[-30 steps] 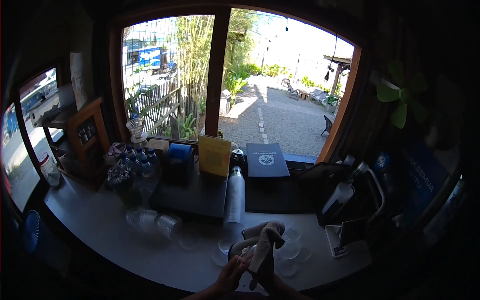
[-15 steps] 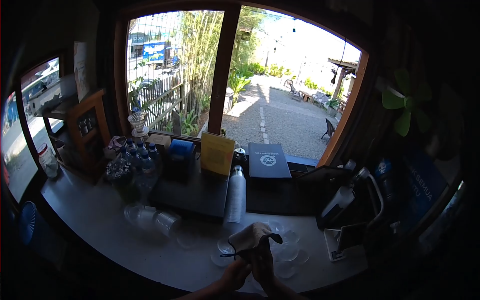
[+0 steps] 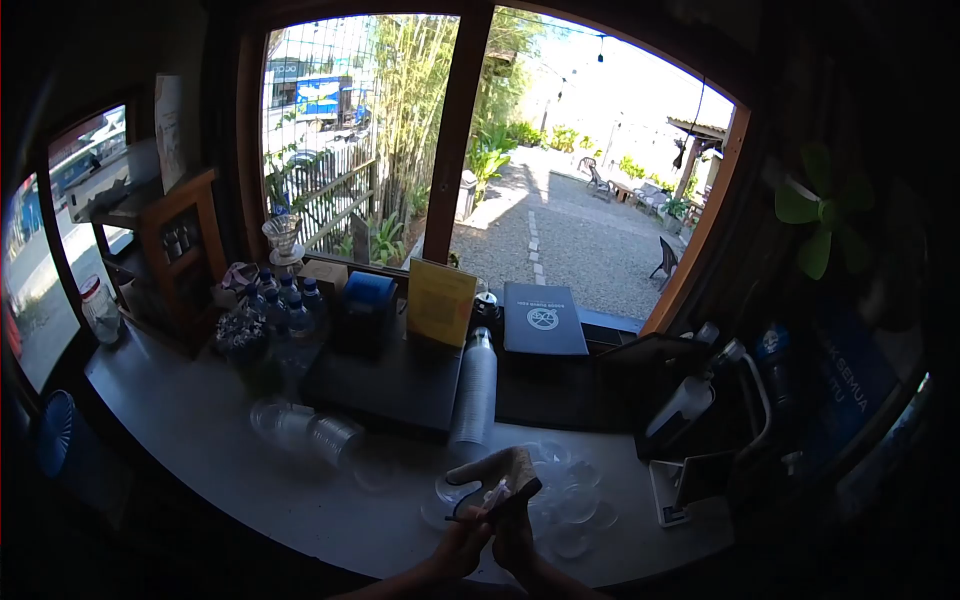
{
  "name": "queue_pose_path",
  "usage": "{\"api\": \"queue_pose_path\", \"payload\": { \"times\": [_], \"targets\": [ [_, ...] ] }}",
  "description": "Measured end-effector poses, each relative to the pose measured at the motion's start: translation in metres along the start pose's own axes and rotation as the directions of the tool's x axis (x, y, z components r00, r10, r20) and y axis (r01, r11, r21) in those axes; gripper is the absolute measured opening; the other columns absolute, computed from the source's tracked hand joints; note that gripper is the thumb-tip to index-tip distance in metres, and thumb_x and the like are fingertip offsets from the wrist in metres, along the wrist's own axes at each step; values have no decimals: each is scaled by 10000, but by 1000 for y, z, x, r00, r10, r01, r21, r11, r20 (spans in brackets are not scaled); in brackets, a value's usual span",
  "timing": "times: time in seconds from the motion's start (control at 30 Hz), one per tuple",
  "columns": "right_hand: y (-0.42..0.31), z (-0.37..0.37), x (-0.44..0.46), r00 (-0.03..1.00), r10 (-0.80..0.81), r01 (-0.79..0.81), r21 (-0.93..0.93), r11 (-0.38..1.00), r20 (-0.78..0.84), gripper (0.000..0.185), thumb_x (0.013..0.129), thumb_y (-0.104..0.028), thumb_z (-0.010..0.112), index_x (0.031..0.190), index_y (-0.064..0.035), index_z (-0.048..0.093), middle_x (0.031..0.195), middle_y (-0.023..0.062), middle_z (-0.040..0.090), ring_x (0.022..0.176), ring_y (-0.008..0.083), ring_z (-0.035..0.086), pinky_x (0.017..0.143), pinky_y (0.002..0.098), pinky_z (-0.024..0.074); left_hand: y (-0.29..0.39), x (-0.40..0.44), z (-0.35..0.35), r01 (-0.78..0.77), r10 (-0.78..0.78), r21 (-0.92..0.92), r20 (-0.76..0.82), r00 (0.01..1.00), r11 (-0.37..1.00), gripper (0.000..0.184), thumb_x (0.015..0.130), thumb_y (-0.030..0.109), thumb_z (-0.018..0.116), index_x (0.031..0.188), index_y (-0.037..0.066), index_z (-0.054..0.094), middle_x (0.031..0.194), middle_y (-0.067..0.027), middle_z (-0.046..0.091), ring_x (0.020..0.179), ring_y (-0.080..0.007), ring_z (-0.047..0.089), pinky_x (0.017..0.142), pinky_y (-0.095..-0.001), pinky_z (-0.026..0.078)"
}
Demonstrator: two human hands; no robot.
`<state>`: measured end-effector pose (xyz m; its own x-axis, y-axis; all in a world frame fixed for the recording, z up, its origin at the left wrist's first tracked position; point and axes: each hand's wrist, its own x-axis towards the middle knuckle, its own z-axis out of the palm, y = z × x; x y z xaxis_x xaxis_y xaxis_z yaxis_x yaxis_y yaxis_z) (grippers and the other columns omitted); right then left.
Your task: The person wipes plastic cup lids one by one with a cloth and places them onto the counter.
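A grey-white cloth with a dark edge (image 3: 508, 464) is held up over the counter near its front. My left hand (image 3: 460, 548) grips its lower left side with the fingers closed. Close beside it, my right hand (image 3: 514, 545) is closed on the lower right side. A small pale patch shows in the fold between the hands; I cannot make out what it is. Clear plastic lids (image 3: 578, 503) lie loosely on the counter, right of and behind the cloth. A long stack of clear plastic cups (image 3: 474, 395) lies just beyond it.
More clear cups (image 3: 334, 438) lie on their side on the counter (image 3: 230, 470) at left. Behind stand several water bottles (image 3: 298, 315), a yellow sign (image 3: 440, 305) and a dark blue menu folder (image 3: 543, 320). A pump bottle (image 3: 683, 405) and a small white-framed stand (image 3: 668, 495) are at right.
The cloth has turned and folded in my hands, so its inner side and a pale patch now show. Both hands have shifted slightly left. The view has tilted a little.
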<state>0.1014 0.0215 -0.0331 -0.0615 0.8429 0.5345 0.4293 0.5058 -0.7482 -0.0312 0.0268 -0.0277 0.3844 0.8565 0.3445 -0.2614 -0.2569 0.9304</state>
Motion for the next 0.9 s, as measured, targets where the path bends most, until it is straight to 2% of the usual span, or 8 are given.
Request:
{"api": "queue_pose_path", "payload": {
  "times": [0.17, 0.27, 0.3, 0.5, 0.57, 0.63, 0.8, 0.9],
  "targets": [
    [-24, 17, -4, 988, 98, -127, 264, 956, 118, 653, 997, -366, 418, 1462, 41, 207, 1453, 224, 319, 1367, 353, 307, 1124, 429, 230, -15, 13, -9, -18, -17, -294, -114, 993, 956, 149, 1022, 169, 408, 1049, 40, 478, 926, -50, 499, 826, -121, 475, 757, -287, 420],
    [0, 3, -9, 998, 57, -58, 78, 995, 13, 652, 932, -359, 556, 1411, 16, 320, 1450, 275, 273, 1378, 409, 264, 1120, 462, 236, -25, 16, 0, -327, 334, 191, -2, 943, 925, 152, 1023, 153, 419, 1049, 29, 502, 931, -56, 509, 875, -150, 494, 784, -304, 422],
    [3, -3, -8, 996, 91, -90, 110, 990, -5, 567, 943, -331, 549, 1371, 7, 396, 1396, 254, 353, 1340, 411, 320, 1104, 457, 271, -10, 8, 9, -51, 41, -124, -83, 996, 991, 160, 1023, 151, 424, 1078, 23, 503, 962, -71, 520, 897, -155, 505, 803, -306, 425],
    [-4, -11, -6, 998, -53, 57, -125, 991, 36, 414, 998, -267, 456, 1335, -28, 489, 1354, 190, 462, 1282, 396, 390, 1072, 477, 284, -16, 8, 5, -6, -1, -147, -47, 999, 989, 186, 1021, 152, 424, 1103, 8, 507, 963, -91, 541, 920, -163, 511, 844, -354, 430],
    [-33, -3, 2, 982, 58, -104, 252, 962, 182, 570, 996, -453, 410, 1375, -29, 445, 1458, 177, 385, 1399, 397, 235, 1133, 487, 167, -32, 13, -6, 1, -17, -187, -85, 996, 982, 175, 1028, 145, 410, 1097, 10, 499, 950, -94, 542, 876, -180, 536, 912, -366, 420],
    [-42, 3, 4, 990, -120, 124, -45, 991, 70, 674, 993, -543, 351, 1391, -5, 422, 1401, 184, 424, 1328, 311, 373, 1086, 410, 290, -17, 18, -7, 52, -129, -527, -110, 986, 848, 165, 1037, 136, 391, 1109, 19, 483, 945, -98, 538, 885, -180, 536, 914, -353, 418],
    [-14, -13, 3, 993, 46, -41, -45, 998, 111, 670, 1012, -531, 214, 1342, -19, 493, 1312, 192, 504, 1230, 349, 463, 1051, 440, 331, -20, 7, -2, 14, -13, -148, 9, 1000, 989, 147, 1044, 131, 382, 1123, 34, 459, 1212, -159, 553, 1128, -166, 501, 1035, -347, 368],
    [-17, -12, 3, 992, -100, 105, -55, 993, 78, 415, 1002, -374, 422, 1222, -50, 561, 1198, 183, 521, 1139, 380, 475, 1029, 456, 322, -10, 7, -5, 43, -47, -268, -9, 999, 963, 132, 1040, 119, 395, 1107, 29, 464, 1228, -154, 546, 1275, -197, 438, 1062, -353, 349]
  ]
}}
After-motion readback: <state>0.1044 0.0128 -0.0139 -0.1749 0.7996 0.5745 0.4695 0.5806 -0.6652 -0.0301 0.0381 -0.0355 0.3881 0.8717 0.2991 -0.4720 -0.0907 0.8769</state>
